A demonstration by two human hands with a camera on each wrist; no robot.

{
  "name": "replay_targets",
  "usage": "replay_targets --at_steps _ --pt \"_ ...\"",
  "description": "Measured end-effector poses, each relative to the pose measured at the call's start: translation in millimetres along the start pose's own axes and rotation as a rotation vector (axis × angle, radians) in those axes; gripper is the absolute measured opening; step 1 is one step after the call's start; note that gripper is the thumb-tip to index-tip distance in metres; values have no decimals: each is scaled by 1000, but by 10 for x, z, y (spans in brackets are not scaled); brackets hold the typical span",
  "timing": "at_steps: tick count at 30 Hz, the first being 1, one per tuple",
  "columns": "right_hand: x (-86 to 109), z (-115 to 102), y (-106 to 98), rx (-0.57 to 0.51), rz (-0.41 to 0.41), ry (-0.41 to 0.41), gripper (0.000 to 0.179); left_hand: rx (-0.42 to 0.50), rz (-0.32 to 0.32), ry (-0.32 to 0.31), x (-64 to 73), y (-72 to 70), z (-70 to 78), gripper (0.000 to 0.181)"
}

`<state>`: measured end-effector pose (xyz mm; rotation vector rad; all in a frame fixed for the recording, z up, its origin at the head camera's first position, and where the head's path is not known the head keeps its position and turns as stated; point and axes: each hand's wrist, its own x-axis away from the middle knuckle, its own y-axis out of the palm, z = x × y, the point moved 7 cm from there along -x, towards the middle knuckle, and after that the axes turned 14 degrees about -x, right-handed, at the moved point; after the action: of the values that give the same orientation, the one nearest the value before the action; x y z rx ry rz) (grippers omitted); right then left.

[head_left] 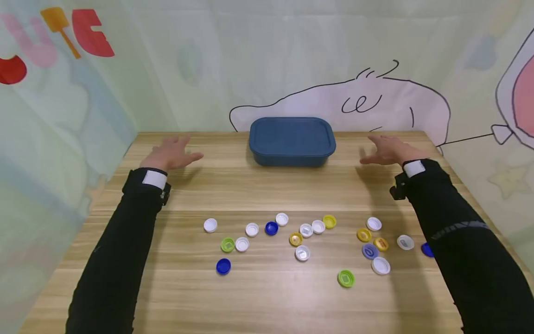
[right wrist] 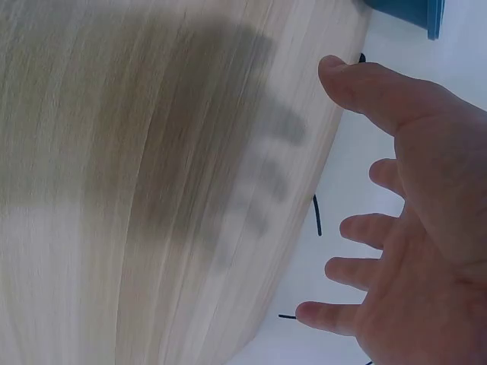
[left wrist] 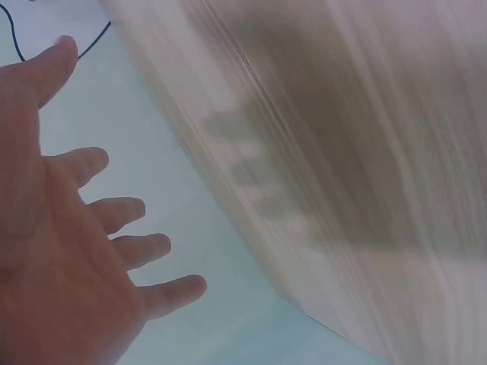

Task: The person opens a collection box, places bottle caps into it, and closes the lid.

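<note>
My left hand (head_left: 168, 154) hovers over the table's far left part, fingers spread, holding nothing. On the other side my right hand (head_left: 390, 150) is likewise spread above the far right part, holding nothing. Between them, at the back edge, stands a dark blue lidded box (head_left: 292, 141), apart from both hands. In the right wrist view a corner of the box (right wrist: 411, 11) shows beyond my thumb. Nearer to me lie several scattered bottle caps: white ones (head_left: 210, 225), a blue one (head_left: 223, 266), green ones (head_left: 346, 279) and yellow ones (head_left: 329, 221).
The wooden table (head_left: 267, 306) ends at a patterned cloth backdrop (head_left: 187, 69) behind and on both sides. More caps lie by my right forearm, where a blue cap (head_left: 427, 250) is partly hidden by the sleeve (head_left: 463, 250).
</note>
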<state>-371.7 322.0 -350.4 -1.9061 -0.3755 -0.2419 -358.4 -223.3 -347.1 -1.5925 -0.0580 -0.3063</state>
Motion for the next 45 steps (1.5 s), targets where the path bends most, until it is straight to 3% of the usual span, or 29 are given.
replay_targets --at_steps 10,17,24,35,45 --pt "-54 -224 -91 -8 2 -65 95 -5 14 29 -64 -93 136 84" --pt "-145 -471 -2 3 -23 -96 101 -19 25 66 -156 -105 300 85" --pt "-178 -748 27 -14 -16 -170 106 -6 36 121 -249 -196 690 85" --pt "-219 -1156 100 -39 -25 -259 106 -33 119 248 -359 -332 1333 84" --pt "-259 -1353 215 -2 -7 -309 103 -73 154 334 -491 -238 1800 88"
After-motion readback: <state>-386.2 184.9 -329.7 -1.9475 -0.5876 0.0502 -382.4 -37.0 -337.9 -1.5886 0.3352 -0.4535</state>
